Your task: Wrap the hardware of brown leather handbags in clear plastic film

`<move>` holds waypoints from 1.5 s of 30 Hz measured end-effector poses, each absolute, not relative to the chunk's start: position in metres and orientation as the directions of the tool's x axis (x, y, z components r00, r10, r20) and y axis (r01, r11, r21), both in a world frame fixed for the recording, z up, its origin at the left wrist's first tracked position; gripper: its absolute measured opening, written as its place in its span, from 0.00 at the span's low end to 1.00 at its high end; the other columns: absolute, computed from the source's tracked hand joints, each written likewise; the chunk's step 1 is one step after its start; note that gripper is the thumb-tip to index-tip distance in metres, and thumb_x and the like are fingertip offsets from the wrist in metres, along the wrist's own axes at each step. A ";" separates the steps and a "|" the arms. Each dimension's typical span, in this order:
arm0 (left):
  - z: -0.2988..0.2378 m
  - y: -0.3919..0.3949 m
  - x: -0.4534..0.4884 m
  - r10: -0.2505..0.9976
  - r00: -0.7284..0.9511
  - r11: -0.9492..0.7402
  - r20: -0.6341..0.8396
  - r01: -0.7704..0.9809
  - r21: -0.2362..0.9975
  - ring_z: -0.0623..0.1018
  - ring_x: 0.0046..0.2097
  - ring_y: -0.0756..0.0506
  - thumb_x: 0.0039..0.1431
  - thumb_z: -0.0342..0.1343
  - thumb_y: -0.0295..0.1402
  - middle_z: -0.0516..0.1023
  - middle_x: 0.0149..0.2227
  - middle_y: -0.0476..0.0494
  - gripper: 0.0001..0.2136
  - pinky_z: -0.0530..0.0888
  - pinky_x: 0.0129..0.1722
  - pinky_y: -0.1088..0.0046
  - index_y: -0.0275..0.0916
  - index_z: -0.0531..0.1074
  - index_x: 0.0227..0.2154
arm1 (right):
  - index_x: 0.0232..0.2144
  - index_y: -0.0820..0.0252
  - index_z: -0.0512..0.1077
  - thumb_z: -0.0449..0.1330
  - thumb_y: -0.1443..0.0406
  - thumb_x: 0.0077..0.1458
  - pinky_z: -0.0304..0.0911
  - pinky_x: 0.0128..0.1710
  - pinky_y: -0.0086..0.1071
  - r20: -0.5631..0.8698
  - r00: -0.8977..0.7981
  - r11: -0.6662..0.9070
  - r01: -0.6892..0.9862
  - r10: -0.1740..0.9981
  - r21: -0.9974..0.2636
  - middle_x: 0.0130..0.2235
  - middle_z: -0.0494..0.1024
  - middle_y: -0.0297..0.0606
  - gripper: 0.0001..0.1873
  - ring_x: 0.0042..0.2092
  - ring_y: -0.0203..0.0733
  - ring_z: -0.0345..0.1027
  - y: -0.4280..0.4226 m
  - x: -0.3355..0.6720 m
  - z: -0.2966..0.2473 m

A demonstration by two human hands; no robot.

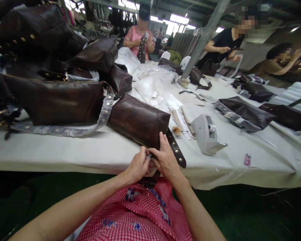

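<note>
A dark brown leather bag (140, 117) lies on its side at the table's front edge, its brass zip facing me. At the zip's near end, my left hand (138, 164) is closed in a pinch on something small and greyish that I cannot make out. My right hand (167, 159) meets it there, thumb and lower fingers pinched together, upper fingers stretched along the bag's end. What lies between the fingertips is mostly hidden. A dark studded strap (176, 149) sticks out beside my right hand, and a dark strap end hangs below both hands.
More brown bags (57, 100) are piled on the left, one with a plastic-wrapped strap (106, 108). A white tape dispenser (207, 135) stands right of the cards (188, 117). Clear plastic (153, 78) lies behind. Several people work across the white-covered table (228, 167), around a slanted post (205, 36).
</note>
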State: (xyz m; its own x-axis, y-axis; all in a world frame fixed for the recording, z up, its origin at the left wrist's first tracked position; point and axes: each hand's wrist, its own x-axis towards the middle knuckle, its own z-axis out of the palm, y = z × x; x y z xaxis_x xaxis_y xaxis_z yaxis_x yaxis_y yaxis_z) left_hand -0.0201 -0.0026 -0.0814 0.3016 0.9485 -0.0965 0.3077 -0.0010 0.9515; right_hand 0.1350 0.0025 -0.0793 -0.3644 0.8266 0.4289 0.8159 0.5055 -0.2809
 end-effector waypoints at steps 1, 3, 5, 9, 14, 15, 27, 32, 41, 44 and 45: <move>-0.082 -0.002 -0.019 0.947 0.301 0.023 -0.115 0.291 0.956 0.73 0.23 0.50 0.58 0.47 0.27 0.70 0.23 0.54 0.05 0.67 0.23 0.77 0.42 0.55 0.32 | 0.37 0.56 0.76 0.62 0.75 0.48 0.52 0.62 0.57 0.435 -0.366 0.512 0.810 0.823 -0.287 0.69 0.23 0.29 0.15 0.68 0.63 0.33 0.003 0.136 -0.079; -0.085 0.000 -0.018 0.925 0.324 0.136 -0.198 0.204 0.969 0.71 0.19 0.51 0.59 0.47 0.28 0.70 0.21 0.56 0.05 0.65 0.20 0.78 0.42 0.55 0.33 | 0.32 0.58 0.77 0.63 0.74 0.49 0.53 0.62 0.56 0.463 -0.373 0.533 0.798 0.804 -0.281 0.69 0.26 0.29 0.09 0.68 0.62 0.34 0.004 0.137 -0.080; -0.088 0.005 -0.018 0.872 0.365 0.315 -0.327 0.094 0.944 0.67 0.15 0.52 0.59 0.47 0.31 0.70 0.19 0.56 0.05 0.62 0.16 0.80 0.42 0.55 0.32 | 0.32 0.57 0.77 0.61 0.73 0.52 0.56 0.61 0.54 0.512 -0.384 0.557 0.795 0.768 -0.240 0.70 0.32 0.30 0.08 0.68 0.59 0.38 0.003 0.137 -0.084; -0.087 0.019 -0.022 0.726 0.490 0.568 -0.482 -0.033 0.822 0.62 0.13 0.57 0.58 0.49 0.31 0.69 0.16 0.53 0.07 0.56 0.14 0.82 0.37 0.61 0.25 | 0.40 0.56 0.76 0.58 0.74 0.55 0.59 0.60 0.50 0.606 -0.396 0.571 0.812 0.690 -0.120 0.69 0.41 0.38 0.13 0.66 0.56 0.46 -0.001 0.134 -0.097; -0.079 0.020 -0.027 0.676 0.518 0.631 -0.524 -0.041 0.774 0.65 0.14 0.56 0.56 0.50 0.30 0.71 0.18 0.50 0.06 0.57 0.14 0.83 0.36 0.62 0.25 | 0.51 0.54 0.71 0.55 0.74 0.58 0.59 0.61 0.49 0.607 -0.354 0.594 0.765 0.712 -0.250 0.69 0.45 0.40 0.21 0.66 0.53 0.47 -0.005 0.136 -0.102; -0.078 0.017 -0.028 0.685 0.513 0.619 -0.518 -0.034 0.784 0.66 0.14 0.56 0.56 0.51 0.30 0.72 0.19 0.50 0.05 0.58 0.15 0.83 0.37 0.61 0.27 | 0.56 0.54 0.67 0.54 0.73 0.58 0.58 0.61 0.49 0.590 -0.337 0.592 0.744 0.733 -0.310 0.68 0.47 0.41 0.24 0.66 0.52 0.47 -0.006 0.138 -0.101; -0.075 -0.025 -0.089 0.432 0.704 0.273 -0.564 0.494 0.825 0.71 0.19 0.50 0.48 0.50 0.28 0.71 0.19 0.52 0.03 0.65 0.19 0.78 0.38 0.64 0.28 | 0.58 0.63 0.63 0.60 0.57 0.54 0.74 0.38 0.40 0.248 0.143 0.132 0.548 0.958 -0.826 0.52 0.74 0.53 0.32 0.45 0.49 0.74 -0.045 0.151 -0.110; -0.059 -0.034 -0.102 0.710 0.537 -0.068 -0.456 0.697 0.714 0.72 0.24 0.50 0.55 0.45 0.31 0.73 0.23 0.50 0.07 0.66 0.24 0.77 0.38 0.66 0.26 | 0.45 0.62 0.73 0.54 0.58 0.56 0.71 0.42 0.39 0.194 0.237 0.026 0.569 0.952 -0.822 0.44 0.78 0.48 0.18 0.41 0.46 0.74 -0.049 0.149 -0.098; -0.080 -0.046 -0.058 0.819 0.569 -0.423 -0.077 0.689 0.589 0.74 0.33 0.47 0.62 0.45 0.30 0.77 0.31 0.46 0.10 0.67 0.35 0.74 0.38 0.70 0.30 | 0.48 0.63 0.68 0.55 0.57 0.56 0.67 0.39 0.39 0.178 0.200 -0.050 0.786 0.963 -0.616 0.44 0.76 0.47 0.21 0.38 0.48 0.73 -0.054 0.125 -0.093; -0.082 -0.045 -0.054 0.860 0.508 -0.432 0.050 0.672 0.602 0.74 0.33 0.47 0.62 0.44 0.30 0.76 0.32 0.45 0.10 0.69 0.35 0.73 0.38 0.70 0.31 | 0.50 0.63 0.67 0.56 0.59 0.54 0.66 0.36 0.39 0.191 0.201 -0.066 0.834 0.961 -0.548 0.46 0.73 0.49 0.22 0.39 0.50 0.72 -0.060 0.114 -0.096; -0.080 -0.042 -0.055 0.874 0.473 -0.441 0.113 0.672 0.595 0.74 0.34 0.47 0.63 0.44 0.30 0.76 0.32 0.45 0.10 0.70 0.36 0.72 0.38 0.71 0.32 | 0.48 0.63 0.68 0.54 0.62 0.54 0.66 0.38 0.39 0.209 0.209 -0.056 0.822 0.955 -0.567 0.45 0.73 0.49 0.20 0.40 0.49 0.72 -0.060 0.113 -0.097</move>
State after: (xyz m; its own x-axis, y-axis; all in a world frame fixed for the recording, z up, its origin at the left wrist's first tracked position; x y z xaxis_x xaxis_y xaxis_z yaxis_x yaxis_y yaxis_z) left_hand -0.0547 -0.0415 -0.0799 0.4728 0.8739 0.1130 0.6723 -0.4407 0.5948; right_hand 0.1125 -0.0605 -0.0970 0.2090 0.9553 0.2091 0.8222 -0.0558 -0.5665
